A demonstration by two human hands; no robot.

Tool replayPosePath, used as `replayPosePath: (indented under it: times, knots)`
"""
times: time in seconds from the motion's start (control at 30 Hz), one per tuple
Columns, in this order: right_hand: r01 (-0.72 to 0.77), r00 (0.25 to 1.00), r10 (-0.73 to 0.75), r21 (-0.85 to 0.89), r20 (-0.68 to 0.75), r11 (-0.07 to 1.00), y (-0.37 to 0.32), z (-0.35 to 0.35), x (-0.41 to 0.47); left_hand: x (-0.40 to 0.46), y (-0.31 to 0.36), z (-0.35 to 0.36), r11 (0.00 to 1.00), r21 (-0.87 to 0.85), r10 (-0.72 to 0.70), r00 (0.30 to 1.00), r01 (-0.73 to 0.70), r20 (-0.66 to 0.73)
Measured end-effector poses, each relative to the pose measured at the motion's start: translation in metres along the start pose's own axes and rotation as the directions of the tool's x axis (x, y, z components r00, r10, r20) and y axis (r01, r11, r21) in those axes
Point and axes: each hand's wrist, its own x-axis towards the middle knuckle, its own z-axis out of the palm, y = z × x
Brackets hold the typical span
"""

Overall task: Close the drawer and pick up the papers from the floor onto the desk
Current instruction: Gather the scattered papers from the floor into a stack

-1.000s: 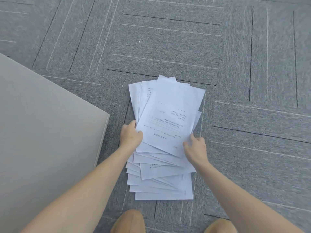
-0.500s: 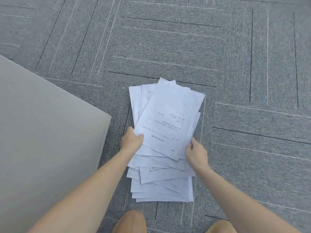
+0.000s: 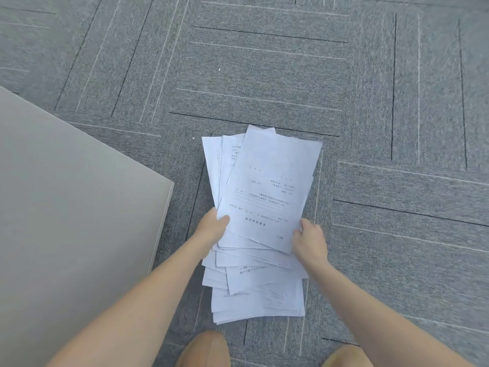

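A: Head view, status?

B: I see the papers (image 3: 264, 207) in a loose, fanned pile on the carpeted floor (image 3: 383, 102), just beside the corner of the grey table (image 3: 79, 221) at left. My left hand (image 3: 211, 229) is at the left edge of the upper sheets, thumb pressed on top. The left fingers are hidden under the sheets, so I judge them closed on that bundle. My right hand (image 3: 309, 241) is curled around the right edge of the same sheets, near their bottom corner. Both hands have hold of the upper bundle; whether it is clear of the pile, I cannot tell.

A: Lower sheets?

B: Flat on the floor, staggered, touching the bundle above. Neither hand grips them.

A: Drawer?

B: Not in view. I cannot tell whether it is closed.

A: Progress?

B: My judgement: gathering is in hand and no sheet has reached the table. Remaining steps: square the pile, collect the lower sheets, lift everything, place it on the table. Confirm the drawer separately.

A: Other views?

B: None. Only the head camera is supplied.
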Motion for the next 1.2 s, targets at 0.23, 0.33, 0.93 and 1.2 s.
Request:
replayPosePath:
  times: [0.23,0.33,0.93,1.2]
  knots:
    - [-0.151,0.988,0.142,0.169,0.064,0.974,-0.006,-0.008,0.002,0.005,-0.012,-0.015,0.849,-0.490,-0.028,0.942,0.199,0.334]
    - [-0.171,0.985,0.151,0.319,0.087,0.932,-0.007,-0.009,0.005,0.003,-0.014,-0.021,0.799,-0.552,-0.021,0.929,0.239,0.371]
    - [-0.113,0.964,-0.012,0.448,0.266,0.887,-0.045,-0.067,-0.029,-0.042,0.028,-0.048,0.922,-0.343,-0.062,0.944,0.177,0.323]
    - [0.150,0.974,-0.220,0.590,0.049,0.793,-0.150,-0.169,-0.101,-0.140,0.144,-0.120,0.843,-0.538,0.094,0.983,0.008,0.161]
